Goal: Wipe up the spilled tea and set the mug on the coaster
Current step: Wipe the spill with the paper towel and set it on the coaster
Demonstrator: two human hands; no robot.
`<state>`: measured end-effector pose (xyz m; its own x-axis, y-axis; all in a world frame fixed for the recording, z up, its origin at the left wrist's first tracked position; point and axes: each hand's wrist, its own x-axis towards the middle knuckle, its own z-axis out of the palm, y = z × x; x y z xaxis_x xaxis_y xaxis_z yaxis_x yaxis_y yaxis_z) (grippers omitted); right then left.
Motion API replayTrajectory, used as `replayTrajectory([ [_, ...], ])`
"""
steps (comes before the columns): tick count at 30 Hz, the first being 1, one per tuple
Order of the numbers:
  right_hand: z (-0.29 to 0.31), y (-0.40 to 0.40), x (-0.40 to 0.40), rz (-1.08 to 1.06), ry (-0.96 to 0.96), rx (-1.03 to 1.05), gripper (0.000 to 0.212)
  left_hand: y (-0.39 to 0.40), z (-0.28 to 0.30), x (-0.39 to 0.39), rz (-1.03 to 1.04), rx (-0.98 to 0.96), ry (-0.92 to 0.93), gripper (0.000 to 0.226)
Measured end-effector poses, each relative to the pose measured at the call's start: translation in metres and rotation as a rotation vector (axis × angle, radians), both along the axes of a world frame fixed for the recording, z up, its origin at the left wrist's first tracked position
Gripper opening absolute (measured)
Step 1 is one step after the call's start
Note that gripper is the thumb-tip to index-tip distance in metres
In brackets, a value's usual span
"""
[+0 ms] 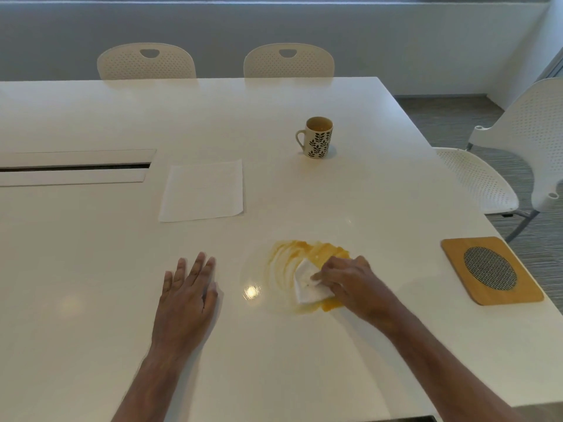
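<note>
The spilled tea [304, 257] lies smeared in orange streaks on the near right part of the white table [91, 330], with the wooden coaster [490, 269] at the right edge and a flat napkin [201, 190] farther back. The right hand [347, 281] presses a folded white tissue [306, 284] into the puddle, fingers curled over it, while the left hand [187, 293] rests flat, fingers spread. The leaf-patterned mug [318, 137] stands upright well behind the spill.
</note>
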<state>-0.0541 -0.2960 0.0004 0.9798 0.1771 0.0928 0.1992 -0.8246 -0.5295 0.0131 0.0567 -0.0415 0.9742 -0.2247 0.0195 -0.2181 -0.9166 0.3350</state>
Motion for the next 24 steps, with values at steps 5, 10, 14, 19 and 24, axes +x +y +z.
replayTrajectory([
  [5, -0.001, -0.022, -0.024, 0.112, 0.033, -0.05, 0.023, 0.0, 0.0, 0.0, -0.002, 0.005, 0.006, 0.067],
  [10, 0.0, -0.062, -0.014, -0.124, -0.03, -0.052, 0.03, -0.009, -0.001, 0.001, 0.02, -0.023, 0.034, 0.068],
  [14, 0.0, -0.061, -0.007, -0.285, -0.047, -0.007, 0.027, -0.014, -0.002, -0.001, 0.03, -0.003, 0.008, 0.07],
  [19, 0.0, -0.056, -0.028, 0.074, 0.103, 0.02, 0.028, -0.014, -0.003, -0.001, 0.028, 0.01, -0.014, 0.073],
  [24, 0.007, -0.084, -0.039, 0.038, 0.173, 0.041, 0.03, -0.014, -0.003, -0.001, 0.027, 0.018, -0.022, 0.073],
])
